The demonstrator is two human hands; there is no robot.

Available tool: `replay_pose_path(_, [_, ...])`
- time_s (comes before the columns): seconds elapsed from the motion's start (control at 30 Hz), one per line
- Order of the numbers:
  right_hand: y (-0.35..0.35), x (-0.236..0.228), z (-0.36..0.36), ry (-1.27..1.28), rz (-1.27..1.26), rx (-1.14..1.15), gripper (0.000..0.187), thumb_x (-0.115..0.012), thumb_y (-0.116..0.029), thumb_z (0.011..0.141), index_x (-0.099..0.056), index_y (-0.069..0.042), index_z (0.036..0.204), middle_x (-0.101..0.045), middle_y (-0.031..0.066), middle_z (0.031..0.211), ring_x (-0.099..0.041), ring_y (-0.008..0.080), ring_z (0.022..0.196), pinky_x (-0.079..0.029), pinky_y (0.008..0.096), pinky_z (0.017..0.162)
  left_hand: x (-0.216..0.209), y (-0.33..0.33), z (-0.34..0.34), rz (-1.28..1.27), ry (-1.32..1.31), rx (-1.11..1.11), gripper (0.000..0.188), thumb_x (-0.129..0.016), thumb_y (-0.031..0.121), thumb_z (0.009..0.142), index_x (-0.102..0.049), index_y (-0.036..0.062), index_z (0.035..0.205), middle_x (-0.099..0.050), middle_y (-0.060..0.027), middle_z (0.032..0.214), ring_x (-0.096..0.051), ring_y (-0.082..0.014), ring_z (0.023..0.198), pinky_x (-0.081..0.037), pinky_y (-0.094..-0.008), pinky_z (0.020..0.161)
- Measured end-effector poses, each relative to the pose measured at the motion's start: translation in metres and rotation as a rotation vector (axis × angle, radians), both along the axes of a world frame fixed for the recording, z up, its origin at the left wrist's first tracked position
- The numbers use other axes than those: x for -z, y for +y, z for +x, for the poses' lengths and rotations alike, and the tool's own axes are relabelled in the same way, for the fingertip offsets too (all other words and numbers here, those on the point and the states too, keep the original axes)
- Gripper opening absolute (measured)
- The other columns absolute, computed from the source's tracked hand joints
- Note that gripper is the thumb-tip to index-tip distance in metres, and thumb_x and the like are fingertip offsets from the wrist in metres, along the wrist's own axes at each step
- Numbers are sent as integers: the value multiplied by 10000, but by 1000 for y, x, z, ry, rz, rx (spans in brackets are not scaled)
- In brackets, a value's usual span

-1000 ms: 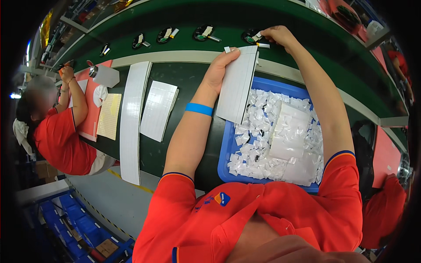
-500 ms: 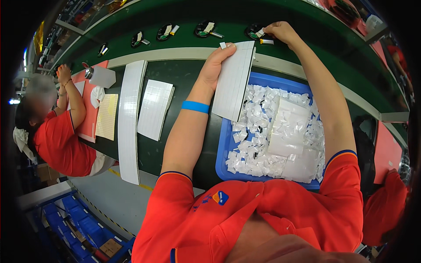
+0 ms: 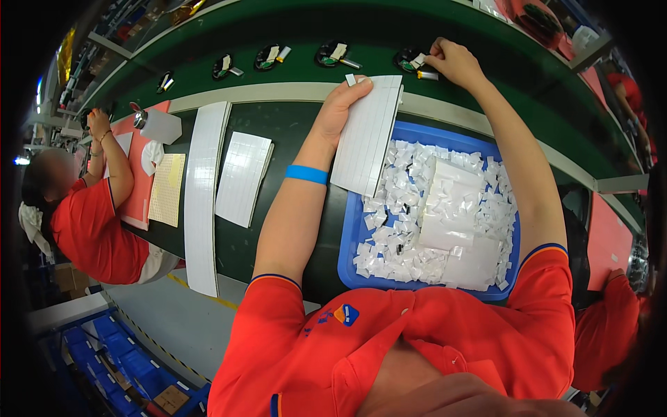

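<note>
My left hand (image 3: 336, 108) grips a stack of white grid-lined sheets (image 3: 368, 135), thumb on top. A small white tab (image 3: 351, 80) sticks out beside the thumb. My right hand (image 3: 455, 64) is at the rightmost round black device (image 3: 404, 60) on the green belt (image 3: 299, 31). Its thumb and fingertips are bent together beside a white piece (image 3: 418, 61) on that device; anything between them is too small to make out. A silver cell (image 3: 428, 75) lies just below these fingers. Under my forearms sits a blue tray (image 3: 352, 236) with many small white scraps (image 3: 396, 240) and crumpled sheets (image 3: 451, 201).
Several more such devices (image 3: 332, 53) lie along the belt to the left. A long white strip board (image 3: 205, 201) and another sheet stack (image 3: 242, 177) rest on the dark table. Farther left are a yellowish sheet (image 3: 167, 189), a white dispenser bottle (image 3: 161, 126) and a co-worker (image 3: 97, 215) in red.
My right hand has moved slightly right and nearer. The devices sit a little farther right on the belt. The sheet stack in my left hand has dropped a little nearer.
</note>
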State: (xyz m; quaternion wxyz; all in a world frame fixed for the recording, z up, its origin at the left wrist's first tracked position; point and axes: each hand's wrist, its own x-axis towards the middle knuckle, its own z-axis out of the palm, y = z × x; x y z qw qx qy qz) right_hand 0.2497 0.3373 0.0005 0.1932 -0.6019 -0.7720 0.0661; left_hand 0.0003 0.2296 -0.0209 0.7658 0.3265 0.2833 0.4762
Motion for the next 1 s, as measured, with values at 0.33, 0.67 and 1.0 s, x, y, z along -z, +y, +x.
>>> replay_pose_path(0.33, [-11, -12, -9, -477, 245, -258, 107, -535, -111, 788, -606, -39, 827, -636, 126, 796, -623, 288, 764, -499, 388, 652, -3, 0, 4, 32, 46, -5, 185, -592, 228, 856, -566, 85, 971, -617, -25, 848, -601, -100, 731, -497, -241, 638])
replay_pose_path(0.67, [-1, -15, 0, -465, 77, -196, 116, -581, -106, 754, -619, -13, 813, -648, 134, 769, -643, 268, 722, -526, 324, 642, -9, -3, 5, 60, 107, -49, 174, -600, 220, 852, -571, 82, 955, -618, -24, 834, -604, -97, 724, -495, -233, 634])
replay_pose_path(1.0, [-36, -37, 45, 634, -375, -120, 271, -424, -267, 872, -535, -22, 833, -562, 43, 660, -568, 111, 572, -450, 225, 520, -3, -2, 6, 160, 138, -48, 199, -639, 197, 831, -559, 78, 968, -630, -31, 834, -611, -98, 714, -503, -239, 627])
